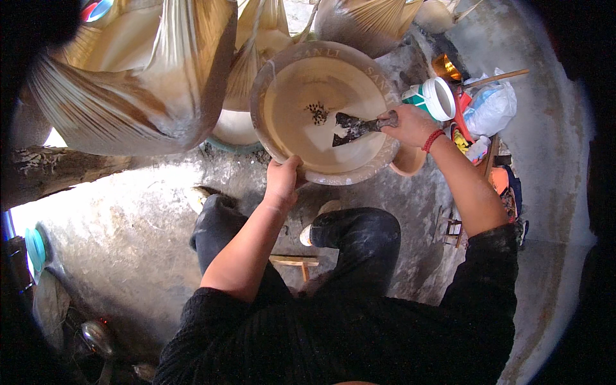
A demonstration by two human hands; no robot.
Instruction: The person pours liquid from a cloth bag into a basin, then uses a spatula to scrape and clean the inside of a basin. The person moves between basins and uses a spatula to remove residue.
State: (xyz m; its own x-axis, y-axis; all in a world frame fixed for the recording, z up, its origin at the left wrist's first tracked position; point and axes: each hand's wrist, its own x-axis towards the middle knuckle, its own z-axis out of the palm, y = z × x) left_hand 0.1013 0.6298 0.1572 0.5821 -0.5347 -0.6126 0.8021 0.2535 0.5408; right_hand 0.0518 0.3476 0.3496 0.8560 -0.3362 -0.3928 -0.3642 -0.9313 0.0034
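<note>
My left hand is closed on the lower left rim of a wide, pale round basin. My right hand grips the handle of a flat, dirty dark scraper, whose broad blade is over the basin's pale interior. A cluster of small dark bits sits near the basin's middle. Behind the basin, at its left, hangs a large cloth sling, stained tan and bunched into pleats.
More slings hang behind. A pale tub and a terracotta bowl sit beneath the basin's sides. A white-and-green bucket, bags and clutter stand right. Below are my legs, a wooden stool and concrete floor.
</note>
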